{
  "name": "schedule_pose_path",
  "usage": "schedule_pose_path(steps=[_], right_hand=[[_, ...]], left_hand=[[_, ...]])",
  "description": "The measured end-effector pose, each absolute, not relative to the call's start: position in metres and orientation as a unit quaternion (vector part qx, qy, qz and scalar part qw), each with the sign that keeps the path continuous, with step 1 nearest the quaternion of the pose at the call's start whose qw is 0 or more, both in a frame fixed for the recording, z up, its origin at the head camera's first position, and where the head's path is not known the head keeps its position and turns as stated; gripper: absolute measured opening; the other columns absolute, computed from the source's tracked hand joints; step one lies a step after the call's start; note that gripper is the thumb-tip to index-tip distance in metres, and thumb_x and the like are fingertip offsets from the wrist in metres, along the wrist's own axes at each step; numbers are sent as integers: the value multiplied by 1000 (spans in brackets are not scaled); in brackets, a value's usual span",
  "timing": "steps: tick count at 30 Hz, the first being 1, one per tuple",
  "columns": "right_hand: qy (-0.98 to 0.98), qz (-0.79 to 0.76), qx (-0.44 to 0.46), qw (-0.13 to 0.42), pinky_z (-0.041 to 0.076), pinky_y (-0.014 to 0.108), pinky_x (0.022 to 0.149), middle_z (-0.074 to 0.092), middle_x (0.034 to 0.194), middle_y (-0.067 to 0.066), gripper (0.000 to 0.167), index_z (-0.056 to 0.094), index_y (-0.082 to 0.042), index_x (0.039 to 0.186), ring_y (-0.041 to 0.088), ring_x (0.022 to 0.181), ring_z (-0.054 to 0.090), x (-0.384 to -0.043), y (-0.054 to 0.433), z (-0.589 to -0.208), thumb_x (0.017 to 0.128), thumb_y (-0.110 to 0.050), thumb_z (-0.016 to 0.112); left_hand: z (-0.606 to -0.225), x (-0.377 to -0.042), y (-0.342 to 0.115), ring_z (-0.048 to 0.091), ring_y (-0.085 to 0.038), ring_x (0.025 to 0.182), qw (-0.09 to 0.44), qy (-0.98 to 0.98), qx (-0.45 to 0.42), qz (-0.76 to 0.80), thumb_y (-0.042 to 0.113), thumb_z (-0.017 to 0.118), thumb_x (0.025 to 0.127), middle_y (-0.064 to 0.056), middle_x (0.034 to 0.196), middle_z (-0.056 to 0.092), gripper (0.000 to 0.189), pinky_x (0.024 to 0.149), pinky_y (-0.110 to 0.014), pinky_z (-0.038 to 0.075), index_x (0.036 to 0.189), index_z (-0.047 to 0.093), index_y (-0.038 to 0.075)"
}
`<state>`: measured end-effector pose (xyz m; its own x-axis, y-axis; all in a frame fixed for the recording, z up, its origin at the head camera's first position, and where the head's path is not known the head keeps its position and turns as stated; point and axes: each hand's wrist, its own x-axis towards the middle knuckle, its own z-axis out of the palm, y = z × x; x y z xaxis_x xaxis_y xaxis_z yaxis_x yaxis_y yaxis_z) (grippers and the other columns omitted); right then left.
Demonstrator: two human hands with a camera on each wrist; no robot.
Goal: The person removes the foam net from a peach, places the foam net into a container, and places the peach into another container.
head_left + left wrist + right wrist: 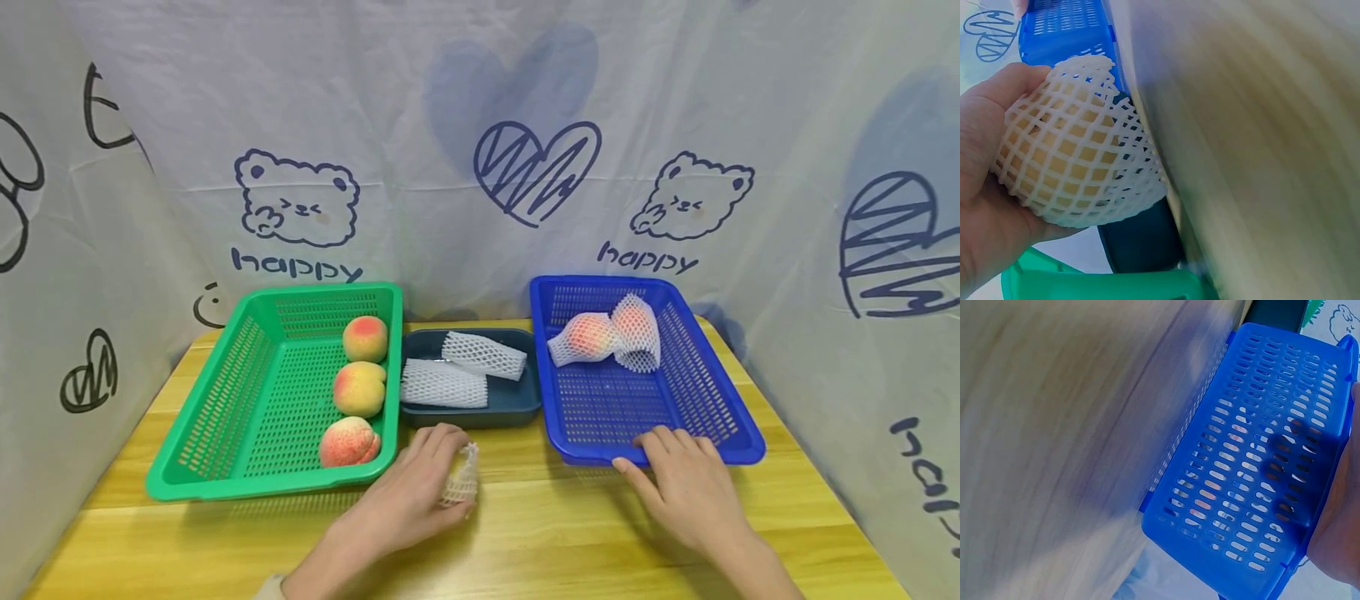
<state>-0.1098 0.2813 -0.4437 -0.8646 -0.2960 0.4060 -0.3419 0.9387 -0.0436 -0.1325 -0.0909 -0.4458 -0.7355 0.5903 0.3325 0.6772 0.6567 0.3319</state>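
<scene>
In my left hand (420,483) I hold a yellowish peach in a white foam net (1063,150), over the table in front of the dark tray. The fingers and thumb curl round its side, and the net gathers to a narrow end. My right hand (686,483) rests on the near rim of the blue basket (592,454), its fingers over the edge and its thumb spread left; the fingertips are partly hidden. Inside that basket lie two netted peaches, one on the left (590,336) and one more upright (635,329).
A green basket (217,487) at the left holds three bare peaches (360,389) along its right wall. Between the baskets sits a dark tray (517,400) with two foam nets (444,385). The wooden table (540,542) runs in front, with printed cloth (420,250) behind.
</scene>
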Motion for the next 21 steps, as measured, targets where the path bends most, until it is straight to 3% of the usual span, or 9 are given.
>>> schedule_pose_path(steps=[11, 18, 21], right_hand=[[-966, 93, 151, 187, 47, 48, 80, 70, 105, 4, 38, 72, -11, 109, 27, 96, 66, -109, 283, -442, 101, -48, 64], [-955, 218, 121, 162, 45, 60, 94, 70, 117, 5, 36, 69, -9, 121, 29, 110, 66, -110, 272, -420, 106, -40, 59], [-934, 284, 124, 178, 46, 51, 96, 68, 120, 2, 29, 67, -12, 125, 24, 112, 64, -115, 262, -412, 107, -34, 59]], left_hand=[[-434, -135, -81, 49, -18, 118, 145, -884, -367, -250, 32, 86, 82, -1, 131, 51, 67, 91, -36, 55, 134, 50, 11], [-421, -140, -78, 51, -22, 117, 174, -869, -376, -271, 29, 89, 81, -7, 129, 53, 72, 95, -39, 56, 136, 48, 6], [-415, -143, -76, 51, -24, 116, 192, -859, -383, -282, 26, 89, 81, -9, 129, 54, 72, 94, -39, 55, 135, 47, 4]])
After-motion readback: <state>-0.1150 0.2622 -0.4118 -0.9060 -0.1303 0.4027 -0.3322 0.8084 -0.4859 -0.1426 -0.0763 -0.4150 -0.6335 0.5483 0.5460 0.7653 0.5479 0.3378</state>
